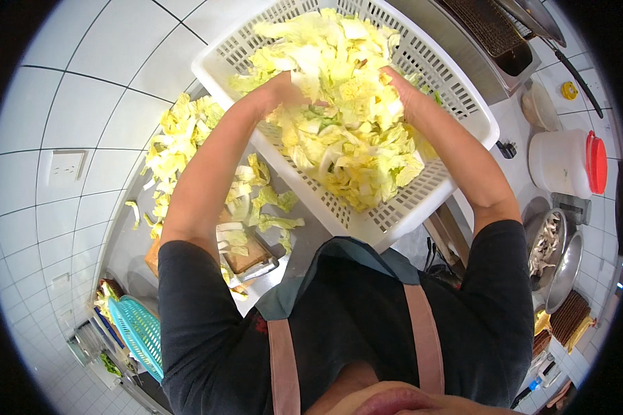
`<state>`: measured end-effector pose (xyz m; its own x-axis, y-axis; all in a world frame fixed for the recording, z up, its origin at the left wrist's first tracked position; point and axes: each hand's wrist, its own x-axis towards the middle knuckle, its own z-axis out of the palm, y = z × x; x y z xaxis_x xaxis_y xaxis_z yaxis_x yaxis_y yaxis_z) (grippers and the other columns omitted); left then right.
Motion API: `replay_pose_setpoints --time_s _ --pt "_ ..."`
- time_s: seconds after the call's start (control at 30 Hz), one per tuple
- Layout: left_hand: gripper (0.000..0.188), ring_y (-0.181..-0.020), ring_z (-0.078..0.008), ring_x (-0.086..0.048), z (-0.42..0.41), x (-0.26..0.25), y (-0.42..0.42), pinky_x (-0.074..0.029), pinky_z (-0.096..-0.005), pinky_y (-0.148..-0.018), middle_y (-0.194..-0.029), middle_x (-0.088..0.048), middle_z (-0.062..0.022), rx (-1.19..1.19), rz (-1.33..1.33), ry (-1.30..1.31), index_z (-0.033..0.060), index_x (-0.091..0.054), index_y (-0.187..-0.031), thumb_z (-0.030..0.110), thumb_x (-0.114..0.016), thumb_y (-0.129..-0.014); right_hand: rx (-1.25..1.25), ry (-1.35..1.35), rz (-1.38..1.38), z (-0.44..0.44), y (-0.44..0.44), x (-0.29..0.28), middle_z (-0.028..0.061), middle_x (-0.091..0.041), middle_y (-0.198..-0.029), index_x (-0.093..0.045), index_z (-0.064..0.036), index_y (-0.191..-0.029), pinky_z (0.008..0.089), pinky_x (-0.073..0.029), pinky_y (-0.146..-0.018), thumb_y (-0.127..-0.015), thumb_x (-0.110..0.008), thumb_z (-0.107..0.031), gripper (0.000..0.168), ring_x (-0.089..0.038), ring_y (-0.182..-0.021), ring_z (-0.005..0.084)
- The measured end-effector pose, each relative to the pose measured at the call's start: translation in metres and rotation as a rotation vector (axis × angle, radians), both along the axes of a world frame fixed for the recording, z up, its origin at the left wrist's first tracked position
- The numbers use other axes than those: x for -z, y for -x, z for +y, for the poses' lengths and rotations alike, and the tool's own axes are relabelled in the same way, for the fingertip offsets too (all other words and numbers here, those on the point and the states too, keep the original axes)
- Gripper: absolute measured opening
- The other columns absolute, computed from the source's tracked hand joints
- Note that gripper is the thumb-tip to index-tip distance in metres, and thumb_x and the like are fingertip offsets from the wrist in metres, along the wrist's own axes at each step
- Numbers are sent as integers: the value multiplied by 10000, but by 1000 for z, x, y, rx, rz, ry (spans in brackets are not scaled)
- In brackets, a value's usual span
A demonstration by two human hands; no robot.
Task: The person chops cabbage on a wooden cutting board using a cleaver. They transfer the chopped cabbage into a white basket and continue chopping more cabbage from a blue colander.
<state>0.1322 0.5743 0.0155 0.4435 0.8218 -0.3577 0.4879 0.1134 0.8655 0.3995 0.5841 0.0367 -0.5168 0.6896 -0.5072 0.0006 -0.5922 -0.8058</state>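
A white slotted plastic basket stands before me, heaped with cut yellow-green napa cabbage leaves. My left hand reaches in from the left side, its fingers partly buried among the leaves. From the right, my right hand is pushed into the same heap, its fingertips covered by cabbage. Both hands touch leaves, but how firmly they hold any is hidden. More cut cabbage lies on the metal worktop left of the basket, beside a wooden cutting board with a cleaver on it.
A turquoise slotted basket stands at the lower left. To the right are a white tub with a red lid, a metal bowl of sliced pale food and another metal bowl. A fryer basket sits at the upper right.
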Motion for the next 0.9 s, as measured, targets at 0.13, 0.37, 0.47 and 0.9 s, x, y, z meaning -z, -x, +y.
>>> replay_pose_setpoints --time_s 0.13,0.37,0.47,0.9 --pt "599 -1082 -229 -559 -16 -63 -21 -480 -367 -913 -1226 -585 -129 85 229 -278 38 -517 -1257 360 -718 -794 -18 -96 25 -4 4 -61 144 -641 -1109 -528 0 -1234 302 -575 -746 -854 -606 -429 579 -666 -907 190" --pt "742 -1152 -242 -528 -22 -110 -36 -409 -357 -976 -1253 -572 -140 -226 253 -61 69 -565 -1244 585 -690 -727 21 -226 43 4 -17 -92 90 -653 -1085 -563 -49 -1215 274 -564 -696 -857 -630 -423 522 -664 -865 132" --pt "759 -1186 -288 -505 -31 -124 -43 -385 -396 -997 -1262 -563 -150 -271 32 -188 48 -576 -1240 605 -674 -734 -65 -253 38 16 -28 -95 79 -635 -1147 -529 -32 -1257 291 -545 -799 -893 -585 -407 525 -641 -964 135" --pt "748 -1064 -259 -586 -35 -134 -18 -467 -383 -903 -1134 -623 -169 -115 372 -340 44 -470 -1310 330 -765 -684 -488 -459 -147 -33 -30 -173 128 -609 -1070 -456 4 -1287 231 -523 -619 -801 -703 -250 602 -598 -940 159"
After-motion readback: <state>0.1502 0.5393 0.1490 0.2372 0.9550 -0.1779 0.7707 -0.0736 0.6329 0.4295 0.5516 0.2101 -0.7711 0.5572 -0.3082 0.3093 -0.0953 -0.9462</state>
